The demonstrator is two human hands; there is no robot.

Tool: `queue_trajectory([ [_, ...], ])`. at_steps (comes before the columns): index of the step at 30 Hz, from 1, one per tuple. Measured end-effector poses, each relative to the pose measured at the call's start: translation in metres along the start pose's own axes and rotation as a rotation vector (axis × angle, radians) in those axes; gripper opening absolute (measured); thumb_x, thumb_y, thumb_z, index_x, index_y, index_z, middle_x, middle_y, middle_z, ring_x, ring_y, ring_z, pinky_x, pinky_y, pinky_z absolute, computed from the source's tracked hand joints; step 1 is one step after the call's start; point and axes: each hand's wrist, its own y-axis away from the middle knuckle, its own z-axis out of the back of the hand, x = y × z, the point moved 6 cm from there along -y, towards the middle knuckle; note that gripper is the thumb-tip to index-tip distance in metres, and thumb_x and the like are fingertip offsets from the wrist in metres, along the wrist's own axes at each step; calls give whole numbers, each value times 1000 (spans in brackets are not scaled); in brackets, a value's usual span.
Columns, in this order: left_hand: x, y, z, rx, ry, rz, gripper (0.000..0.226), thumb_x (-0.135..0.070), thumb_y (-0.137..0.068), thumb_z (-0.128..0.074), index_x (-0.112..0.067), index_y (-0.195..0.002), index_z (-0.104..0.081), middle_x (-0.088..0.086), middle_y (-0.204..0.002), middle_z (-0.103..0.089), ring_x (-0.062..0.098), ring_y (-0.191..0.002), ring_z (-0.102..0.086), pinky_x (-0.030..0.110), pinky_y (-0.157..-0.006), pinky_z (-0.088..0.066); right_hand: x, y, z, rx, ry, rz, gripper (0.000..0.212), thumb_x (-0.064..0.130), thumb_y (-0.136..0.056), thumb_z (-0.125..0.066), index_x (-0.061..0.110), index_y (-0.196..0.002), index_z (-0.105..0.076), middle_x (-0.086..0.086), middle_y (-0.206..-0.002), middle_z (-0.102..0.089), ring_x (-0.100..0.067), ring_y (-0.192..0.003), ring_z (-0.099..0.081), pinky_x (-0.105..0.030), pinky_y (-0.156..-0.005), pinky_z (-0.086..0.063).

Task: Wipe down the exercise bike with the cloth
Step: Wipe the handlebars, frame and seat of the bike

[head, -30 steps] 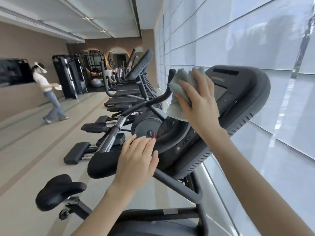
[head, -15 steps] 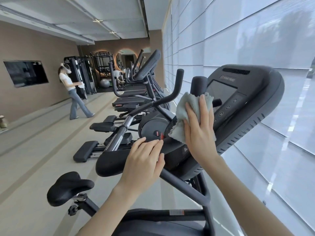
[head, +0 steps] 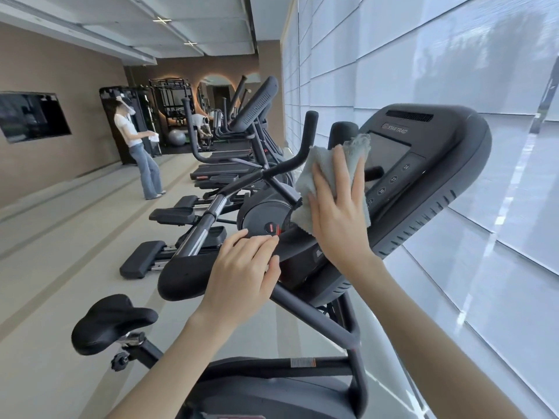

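While your right hand (head: 338, 219), fingers straight, presses the cloth (head: 322, 164) on the bike console (head: 447, 152) left edge and your left hand (head: 242, 276) rests loosely open on the handlebar (head: 187, 276), you're mid-wipe; next likely calls for sweeping right across the screen (head: 385, 152).

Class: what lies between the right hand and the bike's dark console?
A pale grey cloth, pressed by the right hand against the dark plastic console, seen in the head view.

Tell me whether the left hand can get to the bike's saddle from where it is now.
Probably yes. The left hand rests on the handlebar pad, holding nothing, and only open air lies between it and the saddle lower left.
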Motion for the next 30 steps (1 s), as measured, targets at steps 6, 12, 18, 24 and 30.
queue_trajectory([
  [6, 0, 1, 0, -5, 9, 14, 25, -10, -85, -59, -2, -106, -70, 7, -99, -71, 23, -88, -66, 41, -98, -45, -15, -21, -2, 86, 58, -34, 29, 1, -94, -50, -13, -119, -55, -34, -135, -39, -54, -130, -28, -63, -97, -39],
  [12, -1, 0, 2, -25, 18, 21, 27, -13, -87, -54, -3, -104, -71, 6, -96, -72, 25, -86, -64, 41, -97, -46, -53, -87, -10, 351, -3, -163, 35, 29, -97, -39, 4, -96, -63, -19, -113, -57, -39, -99, -54, -39, -82, -41],
  [18, 1, 1, 1, -10, 41, 26, 27, -13, -87, -54, -2, -104, -71, 6, -96, -71, 24, -87, -65, 42, -97, -46, -65, -83, -12, 240, -201, -393, 27, 30, -88, -52, 4, -82, -61, -13, -86, -55, -30, -75, -53, -34, -67, -42],
  [24, 1, 1, -2, 7, 45, 26, 29, -15, -89, -51, -2, -106, -70, 6, -97, -71, 23, -87, -65, 41, -98, -45, -41, -34, -12, 10, -287, -537, 45, 20, -94, -52, 4, -135, -44, -27, -134, -36, -39, -112, -46, -41, -96, -41],
  [30, 3, 2, -6, 9, 36, 40, 27, -14, -89, -52, -1, -104, -70, 6, -93, -70, 23, -84, -63, 40, -100, -43, 0, 47, -20, 131, -431, -631, 62, 17, -98, -46, 5, -148, -11, -30, -147, -15, -39, -138, -22, -48, -113, -26],
])
